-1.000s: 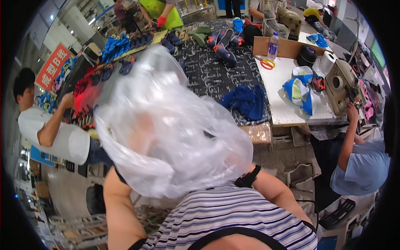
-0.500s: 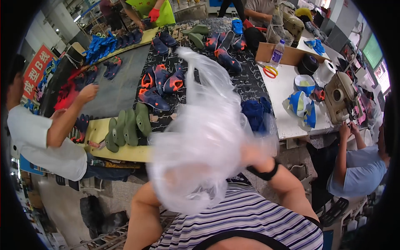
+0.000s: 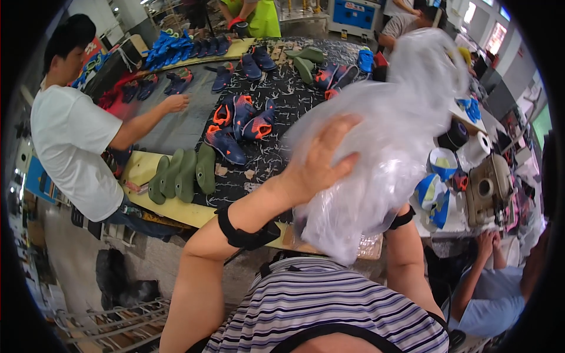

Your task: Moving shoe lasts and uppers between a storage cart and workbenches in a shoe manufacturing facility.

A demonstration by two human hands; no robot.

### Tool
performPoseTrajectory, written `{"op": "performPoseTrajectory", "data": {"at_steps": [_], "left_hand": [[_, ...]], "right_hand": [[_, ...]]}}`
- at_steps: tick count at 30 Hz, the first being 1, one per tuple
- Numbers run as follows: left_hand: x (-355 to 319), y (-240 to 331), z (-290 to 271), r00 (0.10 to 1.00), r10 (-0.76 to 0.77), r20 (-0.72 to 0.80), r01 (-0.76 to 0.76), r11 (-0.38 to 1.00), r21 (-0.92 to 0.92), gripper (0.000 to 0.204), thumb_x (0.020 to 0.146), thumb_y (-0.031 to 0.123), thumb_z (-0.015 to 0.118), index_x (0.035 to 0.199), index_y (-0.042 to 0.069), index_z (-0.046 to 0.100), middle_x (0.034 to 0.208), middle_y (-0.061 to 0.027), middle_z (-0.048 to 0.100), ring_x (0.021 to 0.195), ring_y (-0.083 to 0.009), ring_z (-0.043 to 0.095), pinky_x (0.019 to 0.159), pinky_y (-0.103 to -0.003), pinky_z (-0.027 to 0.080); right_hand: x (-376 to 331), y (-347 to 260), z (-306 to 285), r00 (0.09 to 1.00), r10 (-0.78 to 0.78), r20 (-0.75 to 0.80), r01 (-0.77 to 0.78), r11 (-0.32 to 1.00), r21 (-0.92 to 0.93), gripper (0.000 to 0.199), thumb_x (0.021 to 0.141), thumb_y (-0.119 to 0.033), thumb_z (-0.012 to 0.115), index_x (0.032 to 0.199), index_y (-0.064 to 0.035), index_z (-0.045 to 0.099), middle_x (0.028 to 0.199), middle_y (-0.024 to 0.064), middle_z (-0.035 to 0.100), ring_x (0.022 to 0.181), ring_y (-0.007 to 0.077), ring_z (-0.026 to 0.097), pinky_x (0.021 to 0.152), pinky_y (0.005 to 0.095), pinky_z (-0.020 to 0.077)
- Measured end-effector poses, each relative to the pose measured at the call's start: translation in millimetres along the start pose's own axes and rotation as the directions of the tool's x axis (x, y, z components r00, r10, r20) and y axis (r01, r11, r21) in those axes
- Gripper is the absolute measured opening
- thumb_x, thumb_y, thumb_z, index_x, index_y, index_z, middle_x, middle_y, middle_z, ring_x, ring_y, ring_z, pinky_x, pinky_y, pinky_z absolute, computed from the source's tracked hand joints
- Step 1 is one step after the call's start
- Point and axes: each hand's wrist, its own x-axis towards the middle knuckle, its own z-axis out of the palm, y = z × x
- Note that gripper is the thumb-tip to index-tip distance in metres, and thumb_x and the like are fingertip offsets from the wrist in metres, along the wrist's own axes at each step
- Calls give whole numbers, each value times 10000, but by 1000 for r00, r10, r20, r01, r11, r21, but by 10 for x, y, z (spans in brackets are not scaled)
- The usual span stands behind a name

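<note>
A big, crumpled, clear plastic bag (image 3: 376, 147) hangs over the front of the worktable, billowing up toward the far right. Against its left side lies my left hand (image 3: 321, 156), fingers spread and the palm turned to the film. My right hand is behind the plastic; only the wrist with its black band (image 3: 402, 217) shows below the bag. Left of the bag, dark blue and orange shoes (image 3: 241, 126) lie bunched on the black patterned tabletop (image 3: 271, 162). Nearer the front edge stands a row of olive-green shoe pieces (image 3: 182, 176).
At the left, a person in a white shirt (image 3: 73, 141) reaches over a grey surface with more shoes (image 3: 176, 82). Another person in a light blue shirt (image 3: 488, 294) sits at the right by a tan sewing machine (image 3: 488, 188). Thread cones (image 3: 474, 147) and blue-white pieces (image 3: 435, 200) lie nearby.
The plastic bag has moved from the middle to the right and spread wider. My left hand, earlier behind it, now shows in front; my right hand is now hidden. The view has shifted.
</note>
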Motion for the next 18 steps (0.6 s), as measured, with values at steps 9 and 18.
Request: {"op": "performPoseTrajectory", "data": {"at_steps": [9,18], "left_hand": [[-2114,-1899,618,697,-703,142,523,635,569,622,865,299,588,1349,-26,371,1400,-259,347,1327,-386,303,1084,-462,249],[-2324,-1934,725,666,-708,236,407,610,680,613,863,320,585,1360,10,404,1455,-220,297,1372,-351,238,1099,-467,206]], "right_hand": [[919,242,179,974,207,90,-226,884,410,476,769,-274,645,1191,-58,605,1217,188,588,1150,325,539,994,460,396],[2239,311,52,1000,3,-27,-4,1000,-28,394,875,-310,509,1147,-39,600,1186,232,584,1134,372,532,976,464,392]]}}
